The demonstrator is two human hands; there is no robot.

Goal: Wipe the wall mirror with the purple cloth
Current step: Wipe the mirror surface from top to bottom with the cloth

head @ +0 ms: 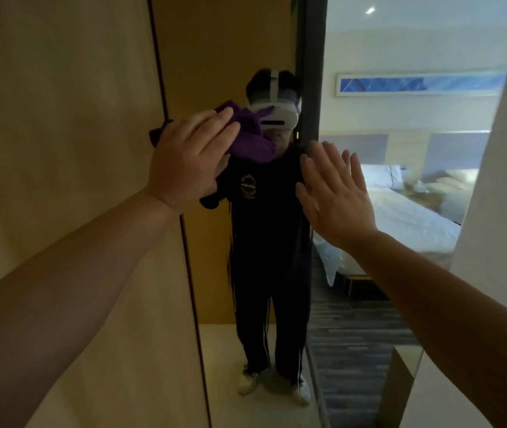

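A tall wall mirror (pixel 385 118) fills the middle and right of the head view, with a thin dark frame along its left side. My left hand (pixel 188 159) presses a bunched purple cloth (pixel 250 139) flat against the glass near the mirror's upper left. The cloth pokes out to the right of my fingers. My right hand (pixel 335 193) is spread open with its palm toward the glass, right of the cloth, holding nothing. Whether it touches the glass I cannot tell.
A beige wall panel (pixel 60 118) lies left of the mirror. A pale wall edge (pixel 499 211) borders it on the right. The mirror reflects a person in dark clothes, a bed with white linen, and dark carpet.
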